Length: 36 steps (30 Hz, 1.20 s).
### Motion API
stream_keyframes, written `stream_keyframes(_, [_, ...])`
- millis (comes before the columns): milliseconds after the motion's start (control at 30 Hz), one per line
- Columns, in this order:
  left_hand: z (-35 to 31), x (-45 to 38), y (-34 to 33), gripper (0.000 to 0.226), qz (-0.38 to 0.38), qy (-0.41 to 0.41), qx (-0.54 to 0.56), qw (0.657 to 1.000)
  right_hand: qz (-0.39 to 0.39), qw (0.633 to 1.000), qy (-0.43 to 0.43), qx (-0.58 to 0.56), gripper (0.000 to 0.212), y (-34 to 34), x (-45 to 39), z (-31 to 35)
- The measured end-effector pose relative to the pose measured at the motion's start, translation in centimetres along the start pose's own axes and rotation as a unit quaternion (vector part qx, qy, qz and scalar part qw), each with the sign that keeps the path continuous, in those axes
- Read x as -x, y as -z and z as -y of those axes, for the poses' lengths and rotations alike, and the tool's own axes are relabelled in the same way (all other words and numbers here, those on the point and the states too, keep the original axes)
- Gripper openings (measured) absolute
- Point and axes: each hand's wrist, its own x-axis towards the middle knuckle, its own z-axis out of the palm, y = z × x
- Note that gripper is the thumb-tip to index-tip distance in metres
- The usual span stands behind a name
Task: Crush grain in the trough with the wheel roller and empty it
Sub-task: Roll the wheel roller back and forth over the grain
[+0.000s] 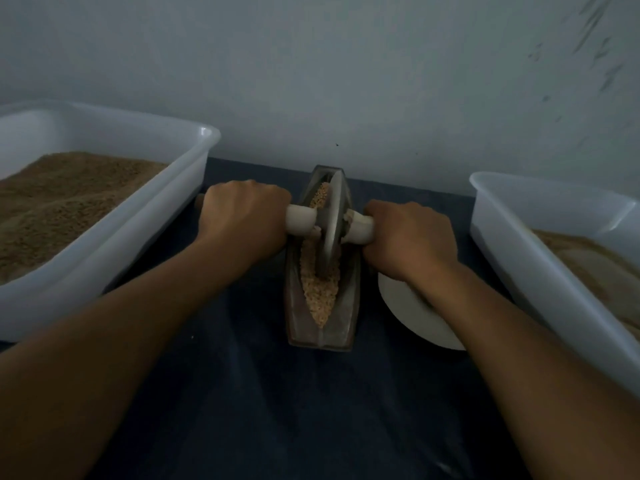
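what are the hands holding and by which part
Both grip the grey metal wheel roller by its pale axle handle: left hand on the left end, right hand on the right.

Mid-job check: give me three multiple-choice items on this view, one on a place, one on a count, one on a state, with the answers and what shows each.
1. Where does the white plate lie?
A. right of the trough, under the right forearm
B. inside the left tub
C. behind the trough, against the wall

2. How many white tubs are in view?
A. one
B. two
C. three

3. What are the hands doing?
A. both resting flat on the cloth
B. only one holds the roller
C. each grips one end of the roller's handle

Answers:
1 A: the plate's rim shows beside the trough's right wall, below the right arm.
2 B: a left tub and a right tub flank the trough.
3 C: the left hand and right hand curl round the handle on either side of the wheel, which stands in the grain.
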Motion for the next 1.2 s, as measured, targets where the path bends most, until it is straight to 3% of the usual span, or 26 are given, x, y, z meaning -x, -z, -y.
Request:
stream_keyframes(333, [0.5,-4.9,-1.1,0.022,0.037,-0.020,-0.002,0.999,0.150,0.987,0.023,-0.058,0.025,-0.5,-5.5,-1.5])
stream_keyframes(567, [0.6,-6.7,-1.5,0.027,0.048,-0.021,0.001,0.999,0.223,0.971,0.039,-0.071,0.019,-1.1,-8.2,-2.0])
stream_keyframes(833, [0.3,-5.5,-1.3,0.023,0.023,-0.019,-0.005,1.000,0.166,0.984,0.025,-0.058,0.023,-0.9,-6.6,-1.9])
stream_keyframes(1200, [0.0,-1.9,-0.2,0.014,0.010,0.006,0.004,1.000,0.044,0.999,-0.007,-0.017,0.012,-0.3,-2.4,-0.4])
